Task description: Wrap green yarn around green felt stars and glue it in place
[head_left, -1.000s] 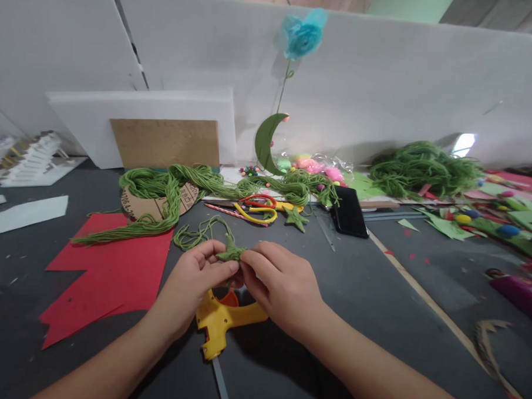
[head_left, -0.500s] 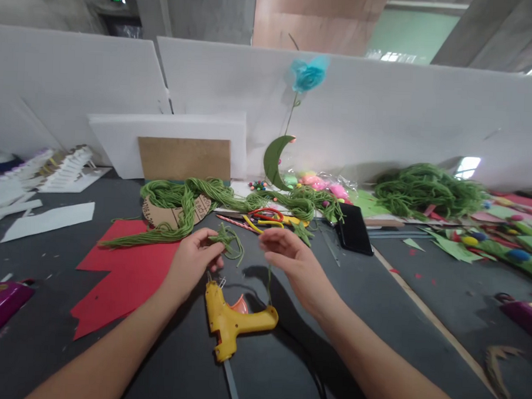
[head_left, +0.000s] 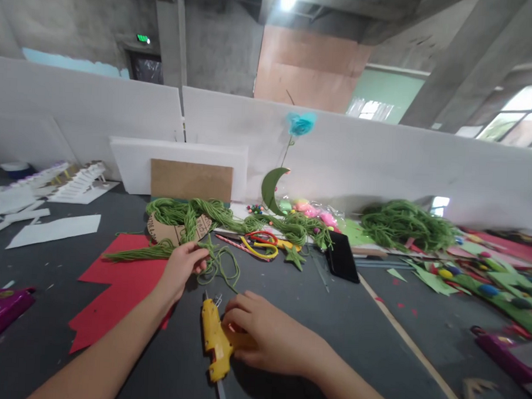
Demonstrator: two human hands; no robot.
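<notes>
My left hand [head_left: 186, 265] is closed in a pinch on a small green yarn-wrapped piece [head_left: 206, 247], its shape mostly hidden by the fingers. A loose strand of green yarn [head_left: 222, 267] curls from it onto the dark table. Lower down, my right hand [head_left: 266, 332] has its fingers curled around the handle of a yellow hot glue gun [head_left: 217, 344]. The glue gun lies on its side, nozzle pointing away from me, with a glue stick [head_left: 222, 394] sticking out of its back end. A green star [head_left: 295, 258] rests beyond my right hand.
Red paper [head_left: 121, 293] lies at left under a green yarn skein [head_left: 142, 252]. Behind are scissors [head_left: 259, 246], a black phone [head_left: 341, 258] and a green crescent [head_left: 273, 190] with a blue flower [head_left: 301, 124]. Purple tools [head_left: 5, 309] lie at both sides.
My right hand has come down from above the table and closed on the glue gun's handle. My left hand keeps the green piece; more yarn lies in loops. The view has tilted up.
</notes>
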